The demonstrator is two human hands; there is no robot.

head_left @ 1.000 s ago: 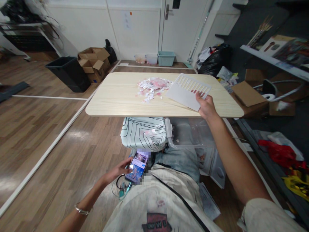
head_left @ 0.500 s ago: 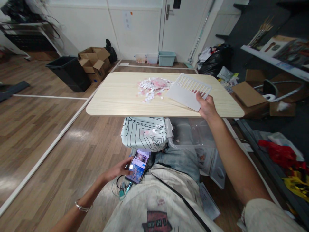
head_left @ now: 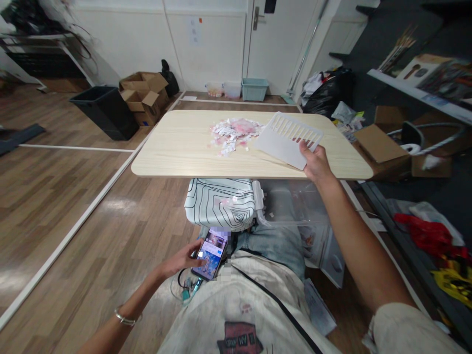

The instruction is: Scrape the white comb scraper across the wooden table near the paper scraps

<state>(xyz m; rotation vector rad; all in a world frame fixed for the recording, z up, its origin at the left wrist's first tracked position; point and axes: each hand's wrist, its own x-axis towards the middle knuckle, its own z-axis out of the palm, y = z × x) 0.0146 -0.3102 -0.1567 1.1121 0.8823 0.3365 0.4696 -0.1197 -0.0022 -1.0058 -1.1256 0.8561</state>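
My right hand [head_left: 315, 163] is closed on the near corner of a white slotted plastic board [head_left: 285, 137], which rests tilted on the pale wooden table [head_left: 177, 152]. Just left of the board lies a heap of white and pink paper scraps [head_left: 231, 132]. Down by my lap, my left hand [head_left: 180, 260] holds a lit phone [head_left: 211, 251], thumb on its screen; a cable hangs from the phone's lower end.
A patterned cushion [head_left: 220, 202] and a clear plastic bin [head_left: 295, 206] sit under the table's near edge. A black bin [head_left: 105, 110] and cardboard boxes [head_left: 144, 96] stand at the back left. Shelves, boxes and bags crowd the right side.
My left thumb has shifted slightly across the phone screen. The right hand and the board have barely moved.
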